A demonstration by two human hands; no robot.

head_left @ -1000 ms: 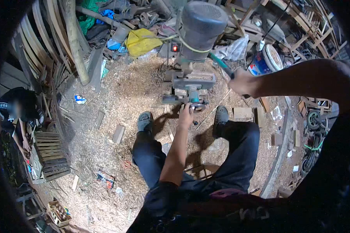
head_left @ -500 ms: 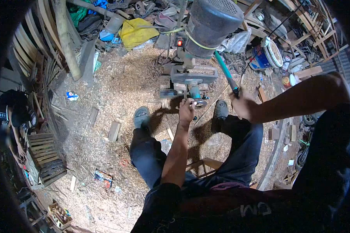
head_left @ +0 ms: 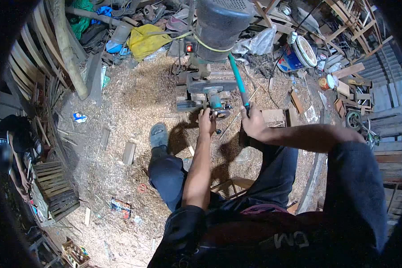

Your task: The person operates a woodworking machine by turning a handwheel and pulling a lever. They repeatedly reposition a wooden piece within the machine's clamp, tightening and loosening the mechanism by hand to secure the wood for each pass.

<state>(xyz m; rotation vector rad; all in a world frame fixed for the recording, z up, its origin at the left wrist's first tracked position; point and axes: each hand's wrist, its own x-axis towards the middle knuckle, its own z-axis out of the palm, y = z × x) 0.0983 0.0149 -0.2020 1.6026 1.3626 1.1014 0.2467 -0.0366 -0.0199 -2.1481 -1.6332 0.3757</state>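
Observation:
A drill-press-like machine (head_left: pixel 221 29) with a large dark motor housing stands at the top centre, a red lit switch (head_left: pixel 189 48) on its left. My right hand (head_left: pixel 254 121) is wrapped round the black grip of its long green lever (head_left: pixel 238 80). Below the housing, a metal vise (head_left: pixel 210 85) sits on the machine's base. My left hand (head_left: pixel 207 120) has its fingers closed on the dark handwheel (head_left: pixel 222 114) in front of the vise; the palm side is hidden.
Wood shavings cover the floor (head_left: pixel 134 107). Another person (head_left: pixel 18 152) works beside a slatted wooden crate (head_left: pixel 56 187) at the left. A blue-and-white bucket (head_left: pixel 291 60) and scrap wood lie at the upper right. My left foot (head_left: pixel 158 135) is before the machine.
The view has shifted, so the machine appears farther left. My right hand, still on the lever, is a little closer to my left hand. My right forearm now lies more level.

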